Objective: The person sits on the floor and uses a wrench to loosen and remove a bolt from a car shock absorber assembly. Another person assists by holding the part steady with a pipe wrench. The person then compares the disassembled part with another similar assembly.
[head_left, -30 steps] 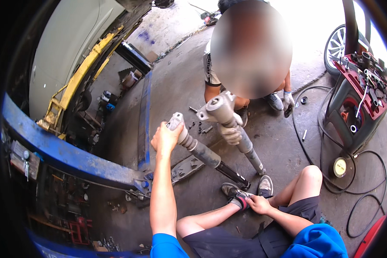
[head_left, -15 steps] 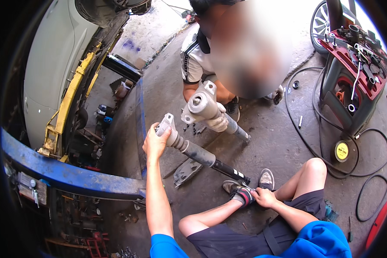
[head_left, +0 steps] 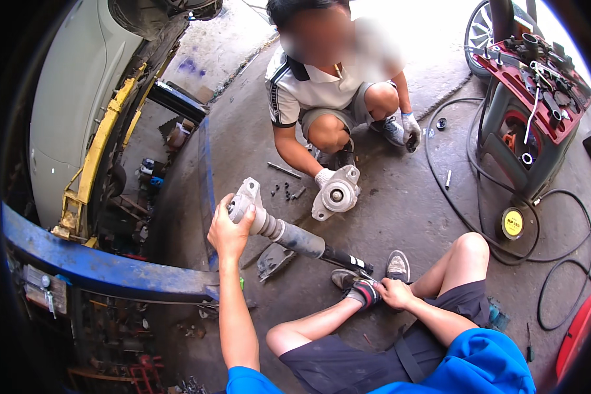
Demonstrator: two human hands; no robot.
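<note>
While left hand clasps shock absorber top, right hand rests by shoes.

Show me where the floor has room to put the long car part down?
Bare concrete floor lies between the round metal mount and the tool cart. It is crowded left of the mount, where loose bolts lie, and around the cart, where black hoses loop. The left hand holds the strut.

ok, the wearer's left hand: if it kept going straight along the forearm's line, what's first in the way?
Already met: the left hand grips the top of the shock absorber. Past that, likely bare concrete floor, then the dark ramp; depth is unclear.
</note>
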